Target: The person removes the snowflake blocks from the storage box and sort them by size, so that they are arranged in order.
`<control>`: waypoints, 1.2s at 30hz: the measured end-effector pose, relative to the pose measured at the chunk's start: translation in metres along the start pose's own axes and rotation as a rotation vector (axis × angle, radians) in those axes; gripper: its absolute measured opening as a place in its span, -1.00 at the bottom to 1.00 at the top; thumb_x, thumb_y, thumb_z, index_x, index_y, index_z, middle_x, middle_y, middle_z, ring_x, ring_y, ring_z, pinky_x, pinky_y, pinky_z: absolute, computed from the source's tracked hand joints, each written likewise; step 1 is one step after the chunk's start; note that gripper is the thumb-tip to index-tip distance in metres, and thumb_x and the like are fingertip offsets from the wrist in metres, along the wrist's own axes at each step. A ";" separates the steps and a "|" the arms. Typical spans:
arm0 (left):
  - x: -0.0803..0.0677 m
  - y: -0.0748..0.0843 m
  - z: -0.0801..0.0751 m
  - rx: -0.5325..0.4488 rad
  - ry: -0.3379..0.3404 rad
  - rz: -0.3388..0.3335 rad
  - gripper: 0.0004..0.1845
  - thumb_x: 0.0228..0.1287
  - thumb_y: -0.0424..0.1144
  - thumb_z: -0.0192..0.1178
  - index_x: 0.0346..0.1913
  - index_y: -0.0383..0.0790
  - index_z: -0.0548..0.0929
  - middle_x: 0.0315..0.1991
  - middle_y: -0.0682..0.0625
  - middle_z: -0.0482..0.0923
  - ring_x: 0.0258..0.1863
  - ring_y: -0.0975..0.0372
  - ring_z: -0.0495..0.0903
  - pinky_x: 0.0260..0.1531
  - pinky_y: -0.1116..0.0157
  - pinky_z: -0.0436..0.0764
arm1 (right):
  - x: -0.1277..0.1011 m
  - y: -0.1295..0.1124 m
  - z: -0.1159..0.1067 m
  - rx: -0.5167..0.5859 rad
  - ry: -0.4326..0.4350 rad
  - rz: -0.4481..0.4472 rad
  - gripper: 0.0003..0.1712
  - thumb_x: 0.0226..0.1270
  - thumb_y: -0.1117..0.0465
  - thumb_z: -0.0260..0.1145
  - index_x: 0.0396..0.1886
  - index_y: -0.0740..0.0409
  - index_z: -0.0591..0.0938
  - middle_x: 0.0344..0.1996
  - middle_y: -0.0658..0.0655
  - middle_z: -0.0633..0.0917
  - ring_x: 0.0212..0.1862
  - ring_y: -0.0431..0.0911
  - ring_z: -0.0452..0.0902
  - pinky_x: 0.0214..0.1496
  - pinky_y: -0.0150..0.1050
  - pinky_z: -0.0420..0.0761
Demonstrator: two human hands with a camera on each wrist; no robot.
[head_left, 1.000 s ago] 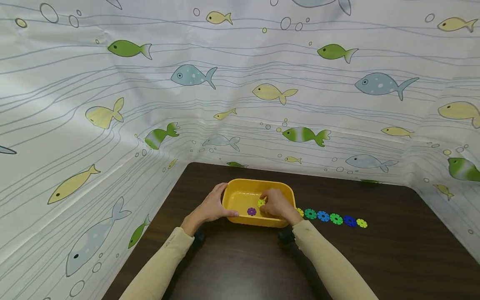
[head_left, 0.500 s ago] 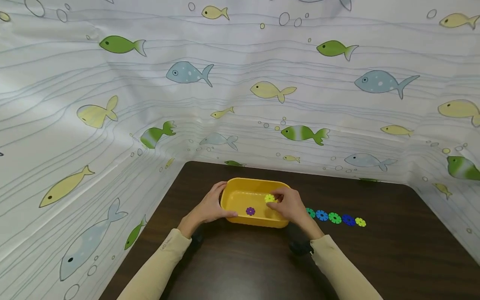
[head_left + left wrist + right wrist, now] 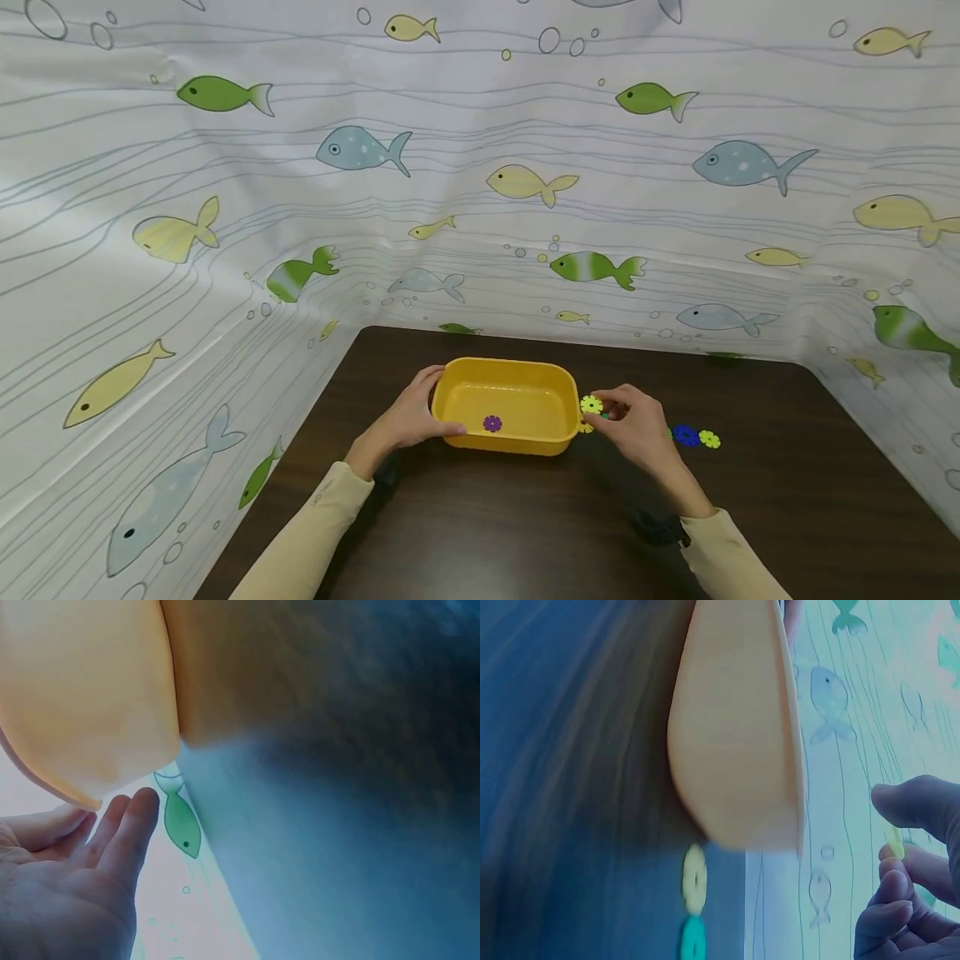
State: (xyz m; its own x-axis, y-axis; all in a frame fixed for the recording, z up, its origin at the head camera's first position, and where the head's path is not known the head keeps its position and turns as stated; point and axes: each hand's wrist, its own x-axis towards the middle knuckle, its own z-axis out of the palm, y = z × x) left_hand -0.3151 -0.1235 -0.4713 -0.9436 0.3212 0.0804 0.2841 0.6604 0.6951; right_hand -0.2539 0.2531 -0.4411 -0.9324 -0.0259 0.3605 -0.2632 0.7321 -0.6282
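Observation:
A yellow plastic basin (image 3: 517,433) stands on the table, and my left hand (image 3: 408,417) grips its left end, thumb over the front rim and fingers along the outer wall. Inside lies one purple flower-shaped disc (image 3: 492,423). Just past the basin's right end, my right hand (image 3: 637,425) pinches a yellow-green flower-shaped disc (image 3: 591,405) between thumb and fingers; in the right wrist view that disc (image 3: 895,847) shows nearly edge-on. Below it on the table lie a yellow disc (image 3: 695,879) and a teal disc (image 3: 693,945) in line, close to the basin.
The row of discs runs rightward, partly hidden behind my right hand, to a dark blue disc (image 3: 686,436) and a yellow-green end disc (image 3: 709,439). Fish-printed white sheeting (image 3: 480,200) walls the dark table (image 3: 480,517) at the back and sides.
My right hand has lifted the yellow-green disc out of the basin and carried it right, past the rim and over the row. My left hand keeps its hold on the basin.

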 end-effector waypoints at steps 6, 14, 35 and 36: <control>0.000 -0.001 0.000 0.000 0.004 0.001 0.14 -0.06 0.17 0.54 0.54 -0.14 0.21 0.57 -0.04 0.11 0.48 -0.02 0.32 0.48 -0.10 0.37 | -0.018 0.031 -0.026 -0.064 0.072 0.037 -0.66 0.16 0.08 0.56 -0.08 0.08 0.79 -0.33 0.07 0.65 -0.38 -0.28 0.42 -0.42 -0.44 0.46; 0.001 -0.006 0.001 0.005 0.007 0.015 0.13 -0.04 0.17 0.53 0.55 -0.15 0.19 0.57 -0.05 0.10 0.49 -0.04 0.30 0.47 -0.13 0.37 | -0.036 0.078 -0.056 -0.156 0.109 0.092 -0.61 0.20 0.00 0.52 -0.07 0.13 0.79 -0.30 0.09 0.68 -0.40 -0.39 0.37 -0.45 -0.41 0.39; 0.000 -0.006 0.003 0.001 0.007 0.029 0.11 -0.02 0.16 0.52 0.54 -0.14 0.19 0.56 -0.08 0.10 0.47 -0.05 0.33 0.44 -0.10 0.40 | -0.039 0.170 -0.114 -0.311 -0.088 0.234 -0.35 0.45 -0.08 0.27 0.16 0.45 0.60 -0.04 0.54 0.66 -0.10 0.32 0.62 -0.21 0.13 0.66; 0.001 -0.006 0.003 0.000 0.006 0.031 0.11 -0.01 0.16 0.52 0.55 -0.15 0.19 0.56 -0.08 0.10 0.47 -0.06 0.33 0.44 -0.10 0.40 | -0.039 0.172 -0.116 -0.316 -0.095 0.240 -0.34 0.46 -0.08 0.27 0.17 0.46 0.59 -0.04 0.54 0.66 -0.09 0.33 0.62 -0.19 0.16 0.66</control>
State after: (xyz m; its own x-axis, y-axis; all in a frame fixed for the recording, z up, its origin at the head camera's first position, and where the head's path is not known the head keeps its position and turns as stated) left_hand -0.3168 -0.1252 -0.4776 -0.9354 0.3372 0.1062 0.3131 0.6506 0.6919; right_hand -0.2345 0.4589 -0.4836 -0.9808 0.1189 0.1545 0.0397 0.8978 -0.4387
